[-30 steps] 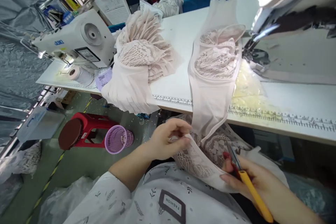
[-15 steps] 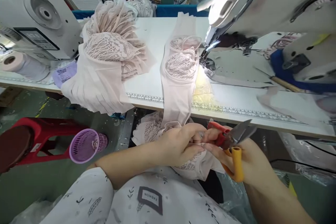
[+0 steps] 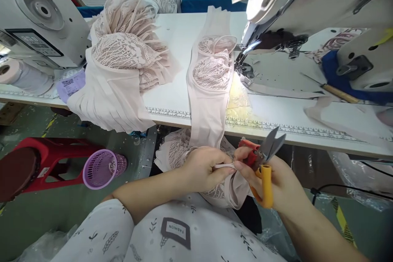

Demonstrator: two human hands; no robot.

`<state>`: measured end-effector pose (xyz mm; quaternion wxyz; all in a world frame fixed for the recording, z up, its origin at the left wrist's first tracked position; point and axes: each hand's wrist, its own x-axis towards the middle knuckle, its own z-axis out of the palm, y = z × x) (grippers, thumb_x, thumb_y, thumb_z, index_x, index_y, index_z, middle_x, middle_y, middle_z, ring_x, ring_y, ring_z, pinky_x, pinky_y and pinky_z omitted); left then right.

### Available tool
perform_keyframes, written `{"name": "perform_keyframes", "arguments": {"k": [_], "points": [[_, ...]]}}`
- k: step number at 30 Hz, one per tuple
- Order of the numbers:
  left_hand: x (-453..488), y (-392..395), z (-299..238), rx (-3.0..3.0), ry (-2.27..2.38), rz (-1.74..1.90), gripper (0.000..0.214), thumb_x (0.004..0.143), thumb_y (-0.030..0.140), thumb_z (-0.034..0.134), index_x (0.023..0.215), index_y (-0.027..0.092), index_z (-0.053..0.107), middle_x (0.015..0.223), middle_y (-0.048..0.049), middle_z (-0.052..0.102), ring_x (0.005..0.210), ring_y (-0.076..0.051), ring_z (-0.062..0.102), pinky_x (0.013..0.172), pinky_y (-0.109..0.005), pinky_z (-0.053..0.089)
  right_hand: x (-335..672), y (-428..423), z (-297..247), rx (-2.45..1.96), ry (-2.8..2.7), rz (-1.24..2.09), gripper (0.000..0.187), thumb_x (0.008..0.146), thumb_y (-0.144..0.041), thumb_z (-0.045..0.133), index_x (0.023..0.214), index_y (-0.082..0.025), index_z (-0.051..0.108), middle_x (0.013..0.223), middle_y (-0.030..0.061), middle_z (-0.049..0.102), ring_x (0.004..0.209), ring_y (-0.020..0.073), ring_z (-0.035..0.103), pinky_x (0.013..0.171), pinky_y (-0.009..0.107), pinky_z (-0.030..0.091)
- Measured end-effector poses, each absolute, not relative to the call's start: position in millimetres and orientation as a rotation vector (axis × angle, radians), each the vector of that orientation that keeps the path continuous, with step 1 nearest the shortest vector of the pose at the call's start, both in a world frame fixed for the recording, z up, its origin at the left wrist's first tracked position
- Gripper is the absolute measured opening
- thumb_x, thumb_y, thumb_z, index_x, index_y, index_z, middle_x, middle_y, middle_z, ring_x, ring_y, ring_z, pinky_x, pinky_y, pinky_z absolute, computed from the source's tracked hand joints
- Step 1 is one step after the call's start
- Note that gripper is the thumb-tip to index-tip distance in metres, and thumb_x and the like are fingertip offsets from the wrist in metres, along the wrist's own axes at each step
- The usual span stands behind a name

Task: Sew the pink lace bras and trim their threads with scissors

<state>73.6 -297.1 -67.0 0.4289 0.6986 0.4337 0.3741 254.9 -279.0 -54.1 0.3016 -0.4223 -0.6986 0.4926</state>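
My left hand (image 3: 205, 170) pinches a narrow pale-pink strap of a lace bra (image 3: 238, 194) that lies over my lap. Opposite it, my right hand (image 3: 278, 182) brings thumb and forefinger to the strap's end. That same hand carries scissors (image 3: 266, 147) with one red and one orange handle, their blades parted and pointing up, away from the strap. Just beyond my hands a second lace bra (image 3: 211, 75) stretches across the sewing table and hangs over its front edge. More lace shows below the edge, partly hidden by my left hand.
A pile of pink bras (image 3: 116, 77) rests on the left of the table (image 3: 170, 45). The lit sewing machine (image 3: 256, 12) stands at right, near an awl (image 3: 340, 93) with a wooden handle. A purple basket (image 3: 100, 170) and a red stool (image 3: 58, 168) are on the floor at left.
My fingertips have drawn slightly apart, and the pinched strap now shows between them. The scissors have shifted a little left, with their blades tilted more upright.
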Motion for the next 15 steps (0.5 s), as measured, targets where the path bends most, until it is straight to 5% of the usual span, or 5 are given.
{"name": "perform_keyframes", "arguments": {"k": [11,15], "points": [[66,-297,-58,1.207,1.045,0.823,0.029,0.076,0.038,0.061,0.063,0.015,0.048,0.052,0.0057,0.037,0.048,-0.005,0.031,0.045,-0.019,0.027,242,-270,-50,-1.102,-1.852,1.371,0.021,0.084,-0.039,0.059,0.077,-0.022,0.049,0.069,-0.0011,0.054,0.06,0.0126,0.051,0.048,0.023,0.044],[57,-298,-56,1.225,1.191,0.909,0.031,0.077,0.042,0.063,0.066,0.016,0.051,0.054,0.0047,0.043,0.048,-0.006,0.035,0.046,-0.019,0.029,238,-266,-51,-1.072,-1.81,1.368,0.031,0.078,-0.051,0.063,0.078,-0.022,0.052,0.08,0.0021,0.063,0.069,0.0168,0.06,0.058,0.029,0.052]]}}
